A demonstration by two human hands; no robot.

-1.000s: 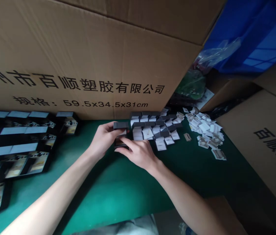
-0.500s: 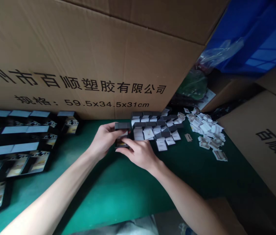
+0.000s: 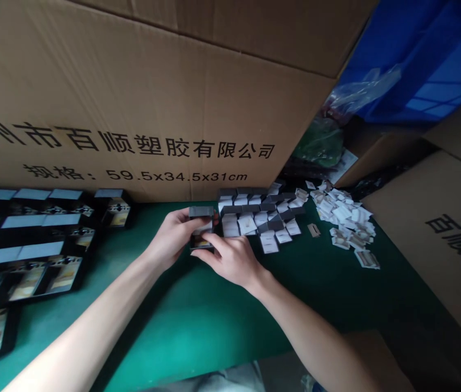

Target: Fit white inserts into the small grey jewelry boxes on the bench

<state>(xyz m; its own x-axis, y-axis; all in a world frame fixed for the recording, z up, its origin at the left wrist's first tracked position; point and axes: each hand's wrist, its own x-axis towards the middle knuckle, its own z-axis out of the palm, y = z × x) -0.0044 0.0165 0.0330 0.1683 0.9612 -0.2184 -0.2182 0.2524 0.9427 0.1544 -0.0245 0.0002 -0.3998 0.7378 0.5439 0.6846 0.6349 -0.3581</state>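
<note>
My left hand (image 3: 171, 235) is curled around a small dark hinged box (image 3: 201, 226) with its lid up, held just above the green table (image 3: 198, 310). My right hand (image 3: 230, 257) meets it from the right, fingertips pinched on the box's front edge and on a small card inside. Just right of both hands stands a cluster of open small grey boxes with white inserts (image 3: 257, 215).
A big printed cardboard carton (image 3: 132, 98) walls off the back. Rows of open black boxes with cards (image 3: 30, 245) lie at the left. Loose white cards (image 3: 345, 218) are scattered at the right, near another carton (image 3: 438, 234) and a blue crate (image 3: 418, 60).
Both hands stay on the small box; they shifted very slightly, and the right fingers moved a little on the box's front.
</note>
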